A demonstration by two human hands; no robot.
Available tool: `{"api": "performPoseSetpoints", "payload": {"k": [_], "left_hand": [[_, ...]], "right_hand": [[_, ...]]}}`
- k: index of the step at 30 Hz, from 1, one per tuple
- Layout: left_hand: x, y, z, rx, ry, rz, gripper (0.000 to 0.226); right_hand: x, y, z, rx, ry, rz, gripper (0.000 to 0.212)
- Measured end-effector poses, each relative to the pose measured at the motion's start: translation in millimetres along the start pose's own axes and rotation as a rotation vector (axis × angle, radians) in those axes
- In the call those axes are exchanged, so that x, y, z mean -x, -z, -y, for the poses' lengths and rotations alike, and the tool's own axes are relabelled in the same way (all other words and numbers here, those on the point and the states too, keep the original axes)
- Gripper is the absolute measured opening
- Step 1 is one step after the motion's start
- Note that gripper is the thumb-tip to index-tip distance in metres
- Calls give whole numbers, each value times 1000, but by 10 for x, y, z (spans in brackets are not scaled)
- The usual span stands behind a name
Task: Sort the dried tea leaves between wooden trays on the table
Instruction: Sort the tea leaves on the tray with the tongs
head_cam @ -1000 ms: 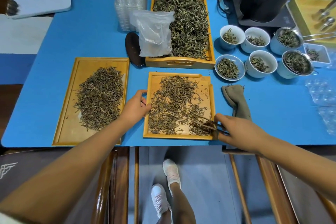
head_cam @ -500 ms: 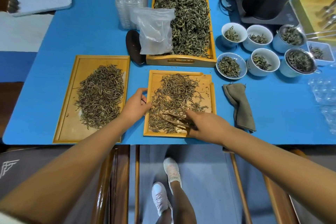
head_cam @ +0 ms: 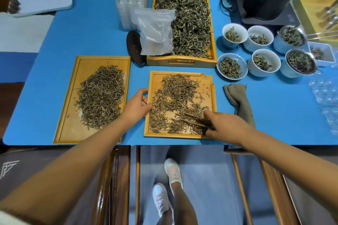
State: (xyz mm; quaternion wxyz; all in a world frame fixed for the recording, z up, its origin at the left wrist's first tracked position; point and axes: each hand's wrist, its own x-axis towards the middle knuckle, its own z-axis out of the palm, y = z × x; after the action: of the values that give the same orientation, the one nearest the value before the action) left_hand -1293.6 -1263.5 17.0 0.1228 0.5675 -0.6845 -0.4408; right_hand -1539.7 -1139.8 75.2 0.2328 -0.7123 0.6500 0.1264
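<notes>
Hands work a small wooden tray (head_cam: 208,86) w/ scattered tea leaves (head_cam: 175,95) at worktop (head_cam: 91,42) centre. Left hand (head_cam: 136,105) grips tray's 9 o'clock edge. Right hand (head_cam: 224,124), at 4 o'clock, has grip clamped on wooden tongs (head_cam: 194,119), tips apart among leaves. Larger tray (head_cam: 73,129) of leaves sits just beside, at 9 o'clock.

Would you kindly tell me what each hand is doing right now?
Left hand: gripping the left edge of the middle tray.
Right hand: closed on wooden tongs.
</notes>
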Motion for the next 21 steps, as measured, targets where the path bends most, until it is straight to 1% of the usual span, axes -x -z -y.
{"api": "performPoseSetpoints", "payload": {"k": [3,9,15,21], "left_hand": [[0,0,-4,-2,-1,-2,52],[8,-3,-13,8,0,-1,52],[4,1,-12,13,5,4,53],[1,5,-11,15,11,6,53]], "right_hand": [[49,-27,-23,34,6,25,33],[110,-27,30,33,54,-45,31],[91,-82,136,75,81,24,36],[13,102,90,13,33,-52,34]]}}
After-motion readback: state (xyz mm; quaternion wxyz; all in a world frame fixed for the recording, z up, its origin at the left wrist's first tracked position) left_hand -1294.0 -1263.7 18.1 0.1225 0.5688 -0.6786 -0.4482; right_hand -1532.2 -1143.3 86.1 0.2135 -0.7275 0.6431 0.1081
